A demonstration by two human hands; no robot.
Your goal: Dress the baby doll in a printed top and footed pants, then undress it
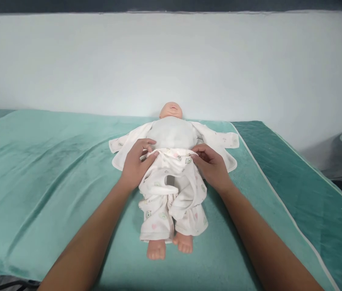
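Note:
A baby doll lies on its back, head toward the wall and bare feet toward me. White printed baby pants cover its legs, gathered at the waist, with a gap at the crotch. At the left side of the waistband, my left hand pinches the cloth between thumb and fingers. My right hand grips the waistband's right side the same way. A white printed baby jacket spreads open under the doll, its sleeves out to both sides. The pale grey-white torso shows above the pants.
A teal sheet with some folds covers the bed. Along the right runs a darker green cover past a white-edged seam. A white wall stands behind. Part of a dark cable shows at the lower left, near the floor.

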